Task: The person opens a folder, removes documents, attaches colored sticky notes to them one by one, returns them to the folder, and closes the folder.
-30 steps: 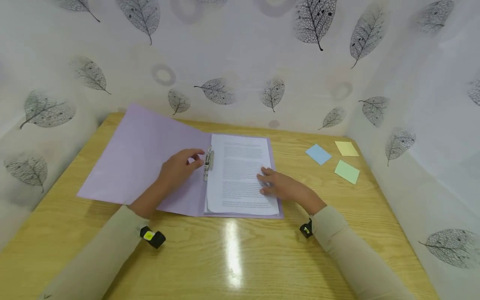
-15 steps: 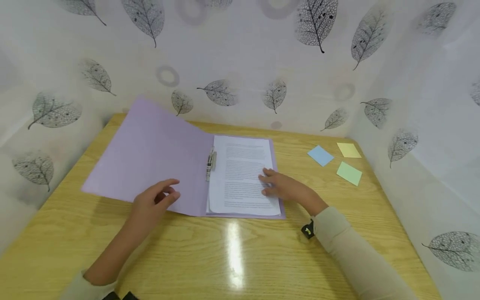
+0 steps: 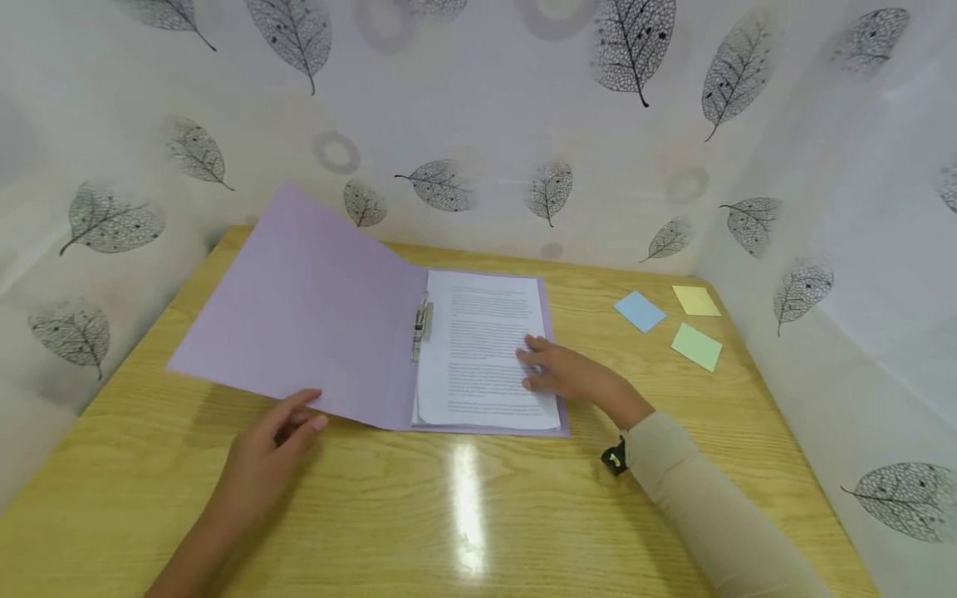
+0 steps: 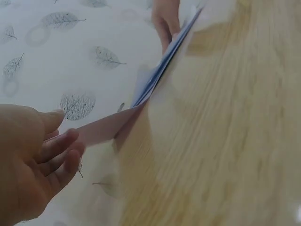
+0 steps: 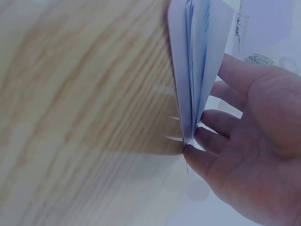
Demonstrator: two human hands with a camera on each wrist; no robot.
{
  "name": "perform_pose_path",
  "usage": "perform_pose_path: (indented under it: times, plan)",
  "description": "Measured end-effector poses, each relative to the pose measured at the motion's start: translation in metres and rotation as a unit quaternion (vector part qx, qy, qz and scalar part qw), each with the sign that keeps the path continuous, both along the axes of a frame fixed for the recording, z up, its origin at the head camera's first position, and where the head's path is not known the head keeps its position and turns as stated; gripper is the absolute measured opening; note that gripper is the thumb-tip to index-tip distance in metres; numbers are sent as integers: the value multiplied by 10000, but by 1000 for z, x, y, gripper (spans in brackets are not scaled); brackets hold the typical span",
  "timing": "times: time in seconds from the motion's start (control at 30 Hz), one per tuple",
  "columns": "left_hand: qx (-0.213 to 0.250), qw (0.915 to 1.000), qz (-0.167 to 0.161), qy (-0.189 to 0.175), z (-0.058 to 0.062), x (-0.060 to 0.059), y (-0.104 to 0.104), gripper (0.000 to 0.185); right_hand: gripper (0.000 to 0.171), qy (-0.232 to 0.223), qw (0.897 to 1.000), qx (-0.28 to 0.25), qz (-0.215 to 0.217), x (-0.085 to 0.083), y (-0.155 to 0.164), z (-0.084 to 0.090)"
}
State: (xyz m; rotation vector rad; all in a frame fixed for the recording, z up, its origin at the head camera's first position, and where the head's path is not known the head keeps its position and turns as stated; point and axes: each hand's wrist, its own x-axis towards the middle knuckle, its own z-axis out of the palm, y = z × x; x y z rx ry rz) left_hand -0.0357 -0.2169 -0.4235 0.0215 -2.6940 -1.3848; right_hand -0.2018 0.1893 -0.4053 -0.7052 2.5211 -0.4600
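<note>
A lilac folder [image 3: 299,307] lies open, its left cover tilted up off the table. Printed paper sheets [image 3: 486,349] are stacked on its right side, beside a metal lever clip [image 3: 422,324] at the spine. My left hand [image 3: 262,457], fingers loosely bent, is at the cover's near edge; in the left wrist view this hand [image 4: 37,160] has its fingertips right by the cover edge [image 4: 106,126]. My right hand [image 3: 564,370] rests with spread fingers on the right side of the top sheet. From the right wrist, its fingers [image 5: 218,122] show along the stack's edge [image 5: 193,70].
Blue [image 3: 640,311], yellow [image 3: 696,301] and green sticky notes [image 3: 697,346] lie at the back right of the wooden table [image 3: 538,515]. Behind and at both sides hangs a white leaf-patterned sheet [image 3: 478,108].
My left hand has left the clip and moved toward me and left, down to the cover's near edge. The clip's lever looks lower. My right hand stays on the paper.
</note>
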Motion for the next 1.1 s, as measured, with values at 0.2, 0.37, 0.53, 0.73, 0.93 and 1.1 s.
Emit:
perform_pose_path:
  times: [0.2,0.37,0.53,0.73,0.93,1.1]
  plan:
    - [262,9993,-71,-269,1,-7,4,50,63,3,10000,-51,-11,0,0,-3]
    - [209,9986,-37,-475,0,-15,9,56,63,25,10000,-49,16,-1,0,-4]
    - [129,9995,71,-273,-2,-18,12,54,63,36,10000,-42,32,0,0,-2]
    - [176,9997,167,-71,-3,-20,15,49,62,275,9995,177,-10,-1,-2,-1]
    - [204,9993,283,-139,-1,-21,18,48,68,889,9956,272,-127,-4,-8,-4]
    - [258,9991,298,-123,0,-21,20,48,80,974,9952,34,-56,-6,-16,-12]
